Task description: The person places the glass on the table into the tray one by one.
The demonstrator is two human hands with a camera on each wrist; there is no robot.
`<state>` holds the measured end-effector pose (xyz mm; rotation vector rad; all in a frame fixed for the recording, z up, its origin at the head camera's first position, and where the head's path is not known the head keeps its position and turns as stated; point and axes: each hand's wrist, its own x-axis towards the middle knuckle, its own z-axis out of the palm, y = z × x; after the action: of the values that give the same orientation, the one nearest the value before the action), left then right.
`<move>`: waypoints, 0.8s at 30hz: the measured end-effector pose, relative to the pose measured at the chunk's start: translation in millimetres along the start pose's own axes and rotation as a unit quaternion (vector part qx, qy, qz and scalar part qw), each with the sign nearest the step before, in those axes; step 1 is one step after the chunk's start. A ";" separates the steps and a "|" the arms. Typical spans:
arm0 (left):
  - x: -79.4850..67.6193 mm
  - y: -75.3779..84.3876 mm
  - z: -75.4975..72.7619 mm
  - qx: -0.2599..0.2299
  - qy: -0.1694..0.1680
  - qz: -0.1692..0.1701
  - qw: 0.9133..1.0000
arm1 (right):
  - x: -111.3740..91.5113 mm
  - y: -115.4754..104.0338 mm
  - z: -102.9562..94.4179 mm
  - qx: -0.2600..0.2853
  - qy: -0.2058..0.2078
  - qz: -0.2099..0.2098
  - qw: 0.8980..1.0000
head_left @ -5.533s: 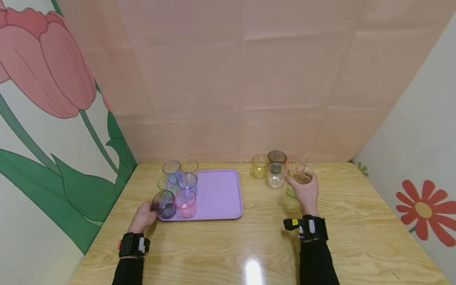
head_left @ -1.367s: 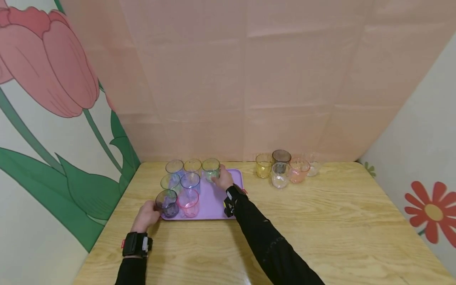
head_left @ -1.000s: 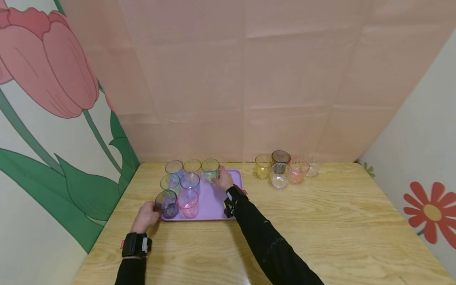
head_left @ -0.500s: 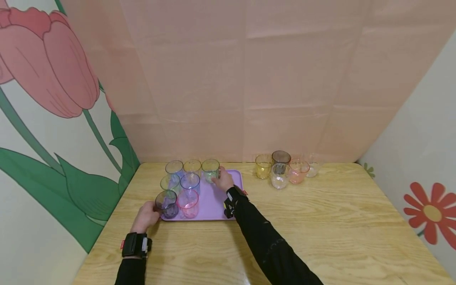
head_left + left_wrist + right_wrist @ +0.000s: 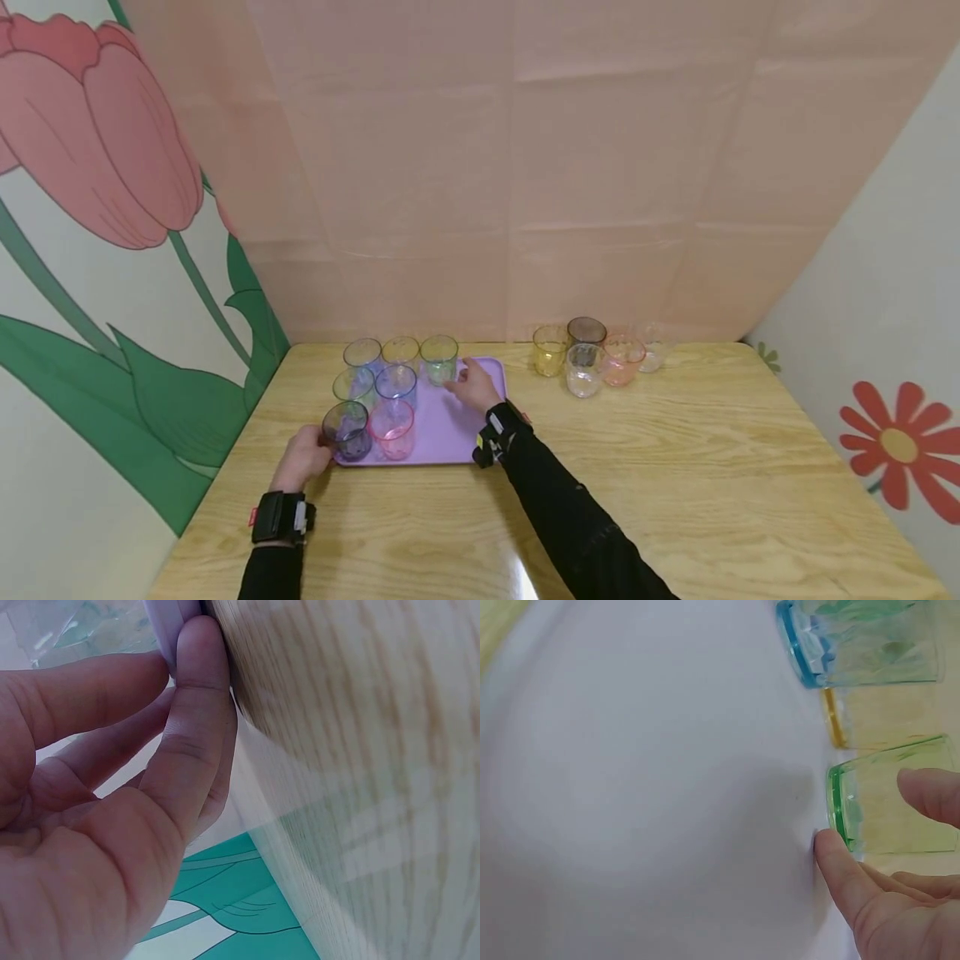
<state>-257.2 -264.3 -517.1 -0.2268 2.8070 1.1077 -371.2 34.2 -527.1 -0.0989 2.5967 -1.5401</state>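
Seven cups on tray | right hand has just let go of green cup, fingers loose beside it | cup upright at tray's back edge, placing looks done | left hand pinches tray's near-left corner | five cups on table, right

Wide head view from above, two tight wrist close-ups.
Head looks forward and down over bench; left wrist, tilted, very near left fingers at tray edge; right wrist, turned sideways, close on green cup, also in head view. All share tray.
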 end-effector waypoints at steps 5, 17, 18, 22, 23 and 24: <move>-1.2 -0.2 -0.2 -0.001 0.004 0.005 1.000 | -4.7 5.1 -2.1 0.034 0.001 0.012 0.999; -1.1 -0.7 -0.9 0.000 0.005 0.005 1.000 | -18.5 6.3 -17.2 -0.009 -0.023 -0.023 0.999; -0.5 -1.3 -0.7 0.000 0.005 0.003 1.000 | -18.9 7.2 -19.1 -0.010 -0.021 -0.028 0.999; 1.0 -2.3 -0.1 0.002 0.004 0.001 1.000 | -19.8 11.7 -28.5 0.009 0.010 -0.041 0.999; 1.4 -2.3 0.1 0.002 0.005 0.002 1.000 | -20.6 11.9 -32.0 0.018 0.021 -0.043 0.999; 1.5 -2.0 0.4 0.003 0.005 0.000 1.000 | -21.8 12.1 -35.8 0.027 0.031 -0.048 0.998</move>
<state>-258.4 -265.6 -519.0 -0.2325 2.8179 1.1011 -354.4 73.7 -519.2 -0.1764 2.6313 -1.6689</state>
